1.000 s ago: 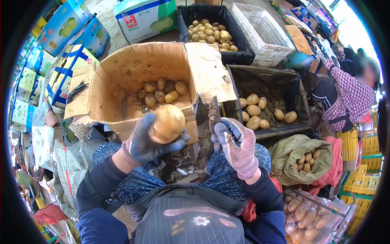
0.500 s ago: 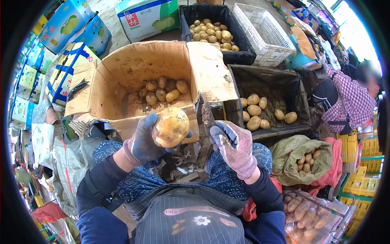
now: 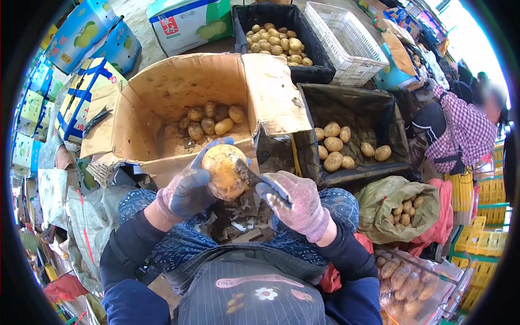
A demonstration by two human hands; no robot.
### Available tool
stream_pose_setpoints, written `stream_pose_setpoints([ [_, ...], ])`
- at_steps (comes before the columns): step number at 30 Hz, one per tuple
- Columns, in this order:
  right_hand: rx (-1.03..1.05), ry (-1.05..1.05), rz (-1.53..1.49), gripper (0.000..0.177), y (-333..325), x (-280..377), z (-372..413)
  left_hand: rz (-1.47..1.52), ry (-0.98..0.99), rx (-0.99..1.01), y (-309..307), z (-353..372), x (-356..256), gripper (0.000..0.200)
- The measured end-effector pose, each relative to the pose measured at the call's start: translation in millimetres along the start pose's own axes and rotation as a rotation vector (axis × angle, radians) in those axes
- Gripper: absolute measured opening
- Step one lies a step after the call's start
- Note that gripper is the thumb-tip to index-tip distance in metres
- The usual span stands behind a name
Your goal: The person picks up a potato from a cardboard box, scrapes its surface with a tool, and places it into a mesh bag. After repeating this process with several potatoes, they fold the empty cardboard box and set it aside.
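My left hand (image 3: 189, 187) wears a dirty blue-palmed work glove and is closed round a large potato (image 3: 223, 169) with brown soil patches. In my right hand (image 3: 295, 203), also gloved, is a knife (image 3: 247, 174) with a dirt-caked blade. The blade lies against the potato's right side; its handle is hidden in the fingers. Just beyond my hands stands an open cardboard box (image 3: 184, 76) with several soiled potatoes (image 3: 208, 126) at its bottom.
A black-lined crate (image 3: 352, 93) with several potatoes stands right of the box. Behind it are another dark crate (image 3: 238, 32) of potatoes and a white plastic crate (image 3: 374, 65). A green sack (image 3: 374, 208) holds potatoes. At right is a person in a checked shirt (image 3: 466, 127).
My right hand has moved left and the knife has swung from pointing upward to lying against the potato. My left hand still holds the potato; the whole view has shifted slightly.
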State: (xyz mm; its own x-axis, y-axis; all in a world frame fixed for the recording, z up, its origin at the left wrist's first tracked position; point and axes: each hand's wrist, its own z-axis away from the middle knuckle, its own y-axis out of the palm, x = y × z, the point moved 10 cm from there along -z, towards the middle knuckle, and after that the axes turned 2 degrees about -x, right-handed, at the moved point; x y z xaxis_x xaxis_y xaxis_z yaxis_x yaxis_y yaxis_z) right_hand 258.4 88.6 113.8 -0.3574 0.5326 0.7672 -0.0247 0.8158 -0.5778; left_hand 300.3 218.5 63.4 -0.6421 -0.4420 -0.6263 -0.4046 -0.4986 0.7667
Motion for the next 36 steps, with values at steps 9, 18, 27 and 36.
stream_pose_setpoints([
  [9,0.070,-0.268,0.202,0.032,20.9,20.6,11.2,-0.042,0.024,-0.074,-12.1,0.8,-5.4,0.087],
  [18,-0.193,0.128,-0.294,0.051,-15.0,-17.0,11.1,-0.007,0.032,-0.014,-4.4,-0.9,-3.1,0.083],
  [27,-0.250,-0.180,-0.227,0.097,-2.0,5.7,1.7,-0.219,0.005,0.000,27.4,-6.7,17.4,0.074],
  [36,-0.593,-0.005,-0.395,0.096,-141.4,14.1,82.2,-0.396,-0.111,0.051,19.1,-29.5,23.8,0.066],
])
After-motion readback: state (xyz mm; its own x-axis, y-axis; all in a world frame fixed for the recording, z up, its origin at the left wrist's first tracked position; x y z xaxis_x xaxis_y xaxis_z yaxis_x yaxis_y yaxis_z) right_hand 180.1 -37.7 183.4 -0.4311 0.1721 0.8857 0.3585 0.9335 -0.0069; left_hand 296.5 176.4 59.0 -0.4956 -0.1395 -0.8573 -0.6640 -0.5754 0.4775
